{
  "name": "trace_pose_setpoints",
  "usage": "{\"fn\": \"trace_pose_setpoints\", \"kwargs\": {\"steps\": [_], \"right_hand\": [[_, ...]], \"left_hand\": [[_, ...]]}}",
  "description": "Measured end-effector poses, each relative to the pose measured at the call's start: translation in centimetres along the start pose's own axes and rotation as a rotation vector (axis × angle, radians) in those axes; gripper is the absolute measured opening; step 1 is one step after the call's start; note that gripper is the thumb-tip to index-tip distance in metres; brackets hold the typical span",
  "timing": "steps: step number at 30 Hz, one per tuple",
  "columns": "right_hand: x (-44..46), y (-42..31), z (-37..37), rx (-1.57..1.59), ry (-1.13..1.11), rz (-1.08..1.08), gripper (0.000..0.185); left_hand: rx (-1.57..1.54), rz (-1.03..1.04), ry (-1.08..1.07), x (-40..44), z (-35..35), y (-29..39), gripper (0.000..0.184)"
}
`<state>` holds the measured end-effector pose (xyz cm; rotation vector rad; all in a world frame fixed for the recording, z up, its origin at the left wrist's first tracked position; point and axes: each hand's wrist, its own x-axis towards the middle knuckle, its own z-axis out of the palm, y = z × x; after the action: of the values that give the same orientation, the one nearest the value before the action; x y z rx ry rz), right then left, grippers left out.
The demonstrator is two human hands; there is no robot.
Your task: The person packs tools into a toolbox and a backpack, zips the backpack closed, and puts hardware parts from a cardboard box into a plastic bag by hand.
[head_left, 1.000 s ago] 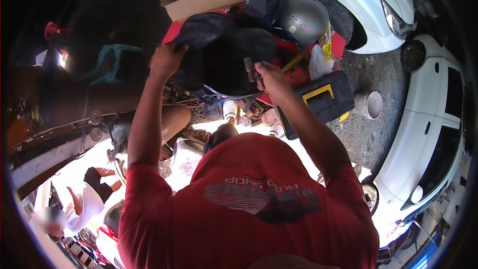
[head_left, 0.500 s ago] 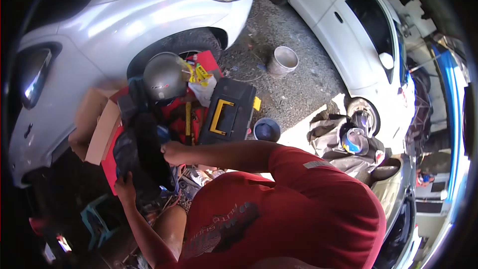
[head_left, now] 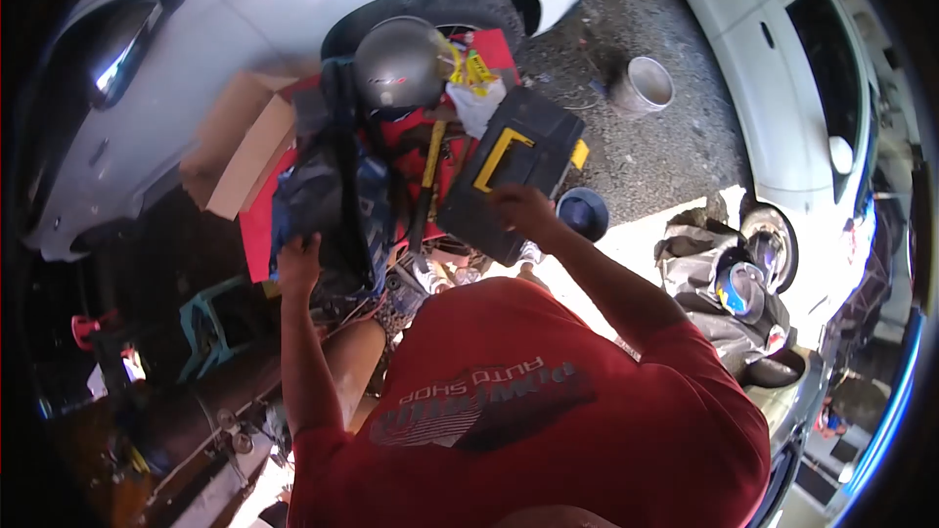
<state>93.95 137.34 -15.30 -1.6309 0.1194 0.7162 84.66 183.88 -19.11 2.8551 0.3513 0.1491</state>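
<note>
A dark blue and black bag (head_left: 337, 210) lies on the red surface, its front edge towards me. My left hand (head_left: 299, 262) is closed on the near left edge of this bag. To the right stands a black toolbox (head_left: 538, 142) with a yellow handle (head_left: 502, 158), its lid down. My right hand (head_left: 523, 212) is over the near part of the lid, fingers loosely apart, with nothing seen in them. Between bag and toolbox lies a long tool with a yellow handle (head_left: 433, 156).
A grey helmet (head_left: 399, 64) and a yellow packet (head_left: 474, 68) sit behind the bag. An open cardboard box (head_left: 249, 161) is at the left. A dark blue bucket (head_left: 584, 215) and a white bucket (head_left: 644, 88) stand on the ground. White cars (head_left: 724, 68) are parked around.
My right hand has left the bag and moved right, onto the toolbox. My left hand stays at the bag, which now lies flatter. The view has shifted, so everything sits higher and further right.
</note>
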Motion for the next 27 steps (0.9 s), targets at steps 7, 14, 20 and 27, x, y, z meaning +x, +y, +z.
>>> {"fn": "trace_pose_setpoints", "kwargs": {"steps": [7, 14, 20, 27], "right_hand": [[-5.4, 7.4, -9.8, 0.116, 0.317, 0.203, 0.029], [-5.8, 8.1, -9.7, 0.213, 0.263, 0.228, 0.031], [-4.2, 8.8, -10.6, 0.215, 0.178, 0.235, 0.037], [-3.0, 9.4, -10.3, 0.203, 0.152, 0.287, 0.042]], "left_hand": [[-0.131, -0.270, -0.137, 0.5, -2.4, 5.9, 0.042], [-0.076, -0.219, -0.109, 0.9, -1.9, 5.6, 0.038], [-0.186, -0.273, -0.121, 0.6, -2.9, 6.7, 0.039], [0.125, -0.039, 0.315, -1.3, -3.2, 16.3, 0.062]]}}
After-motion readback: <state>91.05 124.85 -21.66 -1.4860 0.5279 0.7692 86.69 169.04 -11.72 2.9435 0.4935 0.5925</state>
